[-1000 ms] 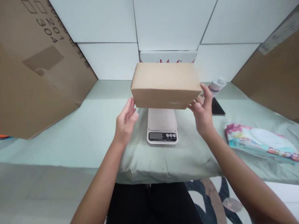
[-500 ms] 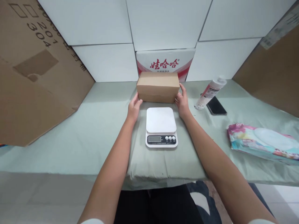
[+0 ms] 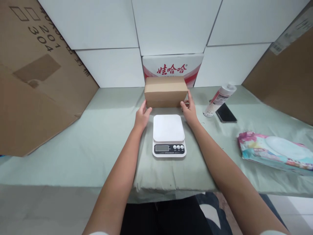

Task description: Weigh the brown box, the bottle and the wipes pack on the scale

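Note:
A closed brown cardboard box (image 3: 166, 98) lies lengthwise on the green cloth, behind a white kitchen scale (image 3: 168, 129) whose small display looks blank. At the box's left end, my left hand (image 3: 143, 115) grips the lower front corner, thumb pointing inward. My right hand (image 3: 189, 109) holds the opposite end, its index finger along the side and its thumb near the front face. The fingertips behind both ends are partly hidden. Nothing rests on the scale's platform.
Behind the box stands a white-and-red printed carton (image 3: 172, 67). To the right are a white bottle (image 3: 218, 100), a black phone (image 3: 226, 113) and a pack of wipes (image 3: 274, 151). Large cardboard sheets flank the cloth-covered table (image 3: 97, 147), left (image 3: 36, 98) and right (image 3: 288, 75).
The box sits a little straighter, its left end shifted slightly right. Both hands have moved slightly inward along its ends. The whole view has tipped a little.

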Tool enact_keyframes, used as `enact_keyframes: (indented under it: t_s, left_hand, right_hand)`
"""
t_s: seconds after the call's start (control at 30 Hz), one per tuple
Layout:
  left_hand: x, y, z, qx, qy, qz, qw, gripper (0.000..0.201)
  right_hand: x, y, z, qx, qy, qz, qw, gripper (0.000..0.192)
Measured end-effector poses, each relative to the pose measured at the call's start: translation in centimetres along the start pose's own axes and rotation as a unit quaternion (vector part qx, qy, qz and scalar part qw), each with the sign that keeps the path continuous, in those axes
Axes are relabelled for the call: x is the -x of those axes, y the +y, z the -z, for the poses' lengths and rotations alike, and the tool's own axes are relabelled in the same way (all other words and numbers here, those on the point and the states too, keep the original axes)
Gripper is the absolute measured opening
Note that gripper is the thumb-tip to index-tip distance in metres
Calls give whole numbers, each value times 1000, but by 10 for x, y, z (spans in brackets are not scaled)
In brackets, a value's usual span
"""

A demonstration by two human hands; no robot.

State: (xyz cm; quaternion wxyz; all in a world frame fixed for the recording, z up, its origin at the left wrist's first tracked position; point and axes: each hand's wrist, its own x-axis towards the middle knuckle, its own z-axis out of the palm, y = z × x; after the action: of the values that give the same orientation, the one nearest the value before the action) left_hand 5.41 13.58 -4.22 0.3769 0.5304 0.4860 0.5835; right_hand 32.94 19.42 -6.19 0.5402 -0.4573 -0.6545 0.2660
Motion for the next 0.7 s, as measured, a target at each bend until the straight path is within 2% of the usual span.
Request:
enact_keyframes:
  t_s: [0.1, 0.17, 0.27, 0.33, 0.43, 0.5, 0.53, 0.63, 0.7]
  left_hand:
    - [-3, -3, 1, -35, -5, 1, 999, 82]
    - [-4, -5, 3, -60, -3, 7, 998, 83]
    - [-6, -6, 5, -78, 13, 28, 996, 83]
    - [-7, -6, 5, -79, 26, 41, 996, 82]
    - [-8, -5, 4, -74, 31, 29, 996, 77]
    - [-8, -3, 3, -76, 25, 21, 997, 73]
    - [-7, -2, 2, -81, 22, 24, 996, 70]
    - [-7, 0, 1, -108, 24, 35, 993, 66]
    - [-7, 1, 1, -133, 24, 40, 990, 68]
  right_hand:
    - [2, -7, -7, -11, 28, -47, 998, 86]
    - [4, -17, -8, -23, 20, -59, 998, 85]
    - [12, -45, 10, -3, 51, -35, 998, 78]
    - [21, -69, 35, 58, 139, 27, 988, 67]
    - [36, -92, 76, 166, 312, 94, 931, 56]
    - [42, -90, 93, 206, 369, 65, 904, 64]
    - [43, -84, 97, 217, 369, 28, 903, 70]
    - [39, -57, 95, 233, 316, -87, 916, 79]
    - [34, -41, 90, 236, 293, -128, 918, 75]
